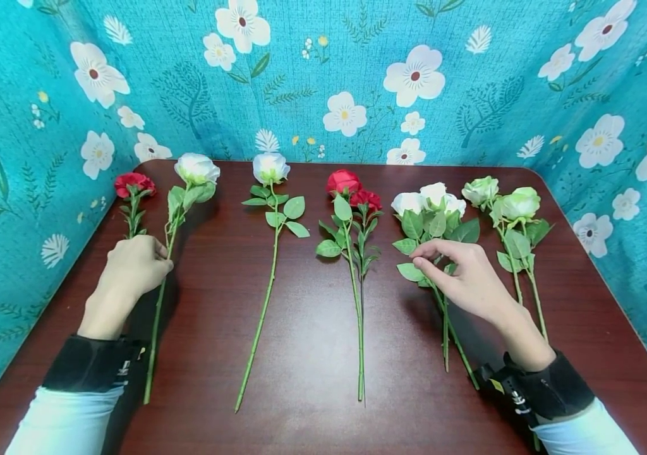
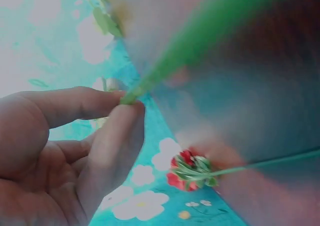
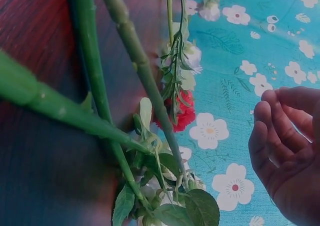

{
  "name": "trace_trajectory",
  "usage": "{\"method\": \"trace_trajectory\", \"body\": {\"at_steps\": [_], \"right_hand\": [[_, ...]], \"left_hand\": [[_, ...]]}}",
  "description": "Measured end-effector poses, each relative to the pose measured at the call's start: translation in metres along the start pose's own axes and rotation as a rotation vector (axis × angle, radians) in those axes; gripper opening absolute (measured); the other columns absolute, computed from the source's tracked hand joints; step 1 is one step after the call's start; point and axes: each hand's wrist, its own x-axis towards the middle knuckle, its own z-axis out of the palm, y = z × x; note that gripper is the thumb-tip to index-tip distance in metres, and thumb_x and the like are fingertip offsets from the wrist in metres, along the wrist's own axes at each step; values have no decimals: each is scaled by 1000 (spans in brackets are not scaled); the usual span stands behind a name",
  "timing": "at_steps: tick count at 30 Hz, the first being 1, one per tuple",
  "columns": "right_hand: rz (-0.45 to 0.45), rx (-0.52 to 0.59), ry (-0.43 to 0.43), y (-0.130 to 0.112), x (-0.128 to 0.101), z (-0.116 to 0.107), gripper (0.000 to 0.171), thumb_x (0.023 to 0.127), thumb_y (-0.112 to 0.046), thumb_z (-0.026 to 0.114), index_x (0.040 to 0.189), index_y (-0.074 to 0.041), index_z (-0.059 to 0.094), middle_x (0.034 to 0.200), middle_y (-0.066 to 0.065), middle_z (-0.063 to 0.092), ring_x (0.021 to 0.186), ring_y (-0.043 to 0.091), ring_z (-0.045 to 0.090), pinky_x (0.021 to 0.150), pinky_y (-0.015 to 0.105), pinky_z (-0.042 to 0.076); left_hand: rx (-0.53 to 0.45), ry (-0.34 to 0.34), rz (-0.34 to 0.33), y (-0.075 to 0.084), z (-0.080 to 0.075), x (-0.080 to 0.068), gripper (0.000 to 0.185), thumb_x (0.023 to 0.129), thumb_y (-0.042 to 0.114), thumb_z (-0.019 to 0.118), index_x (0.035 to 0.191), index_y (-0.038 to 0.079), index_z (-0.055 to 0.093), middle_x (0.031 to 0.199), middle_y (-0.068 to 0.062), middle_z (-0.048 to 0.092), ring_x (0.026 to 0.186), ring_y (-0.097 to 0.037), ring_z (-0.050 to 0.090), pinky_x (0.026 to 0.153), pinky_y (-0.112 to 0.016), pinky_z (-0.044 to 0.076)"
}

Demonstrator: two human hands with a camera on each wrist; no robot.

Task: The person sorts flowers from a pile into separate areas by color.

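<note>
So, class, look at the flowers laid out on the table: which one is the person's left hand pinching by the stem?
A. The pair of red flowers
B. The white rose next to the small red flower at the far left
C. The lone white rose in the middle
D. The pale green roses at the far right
B: the left hand pinches the stem of the white rose lying beside the small red flower; the left wrist view shows fingertips closed on a green stem.

No text, label, brand, number or sign can be read in any view.
</note>
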Motion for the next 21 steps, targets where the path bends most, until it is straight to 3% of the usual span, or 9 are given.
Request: {"method": "trace_trajectory", "body": {"at_steps": [5, 10, 15, 21], "right_hand": [[-14, 2, -2, 0, 0, 0, 10, 97, -11, 74, 105, -17, 76, 92, -8, 72, 62, 9, 50, 48, 25, 39], [-20, -1, -12, -1, 1, 0, 9, 97, -15, 73, 106, -16, 76, 92, -5, 73, 67, 9, 54, 52, 24, 41], [-13, 5, -16, -1, 1, 1, 9, 98, -16, 73, 106, -16, 76, 93, -5, 73, 69, 8, 55, 53, 24, 42], [-3, 20, -35, -3, 3, 2, 9, 97, -15, 74, 106, -17, 76, 93, -8, 73, 67, 8, 57, 53, 25, 47]], "left_hand": [[-53, 114, 46, 21, -2, -3, 18, 90, 8, 67, 95, -9, 66, 79, -17, 69, 76, -40, 63, 70, -60, 47], [-100, 187, 93, 40, -5, -6, 19, 91, 10, 67, 98, -7, 69, 76, -12, 70, 70, -33, 65, 67, -53, 48], [-152, 221, 143, 58, -10, -9, 19, 92, 11, 70, 101, -5, 70, 78, -10, 72, 63, -25, 68, 65, -46, 48], [-235, 243, 184, 82, -9, -14, 22, 93, 14, 74, 105, -4, 69, 87, -14, 73, 70, -25, 67, 63, -39, 49]]}}
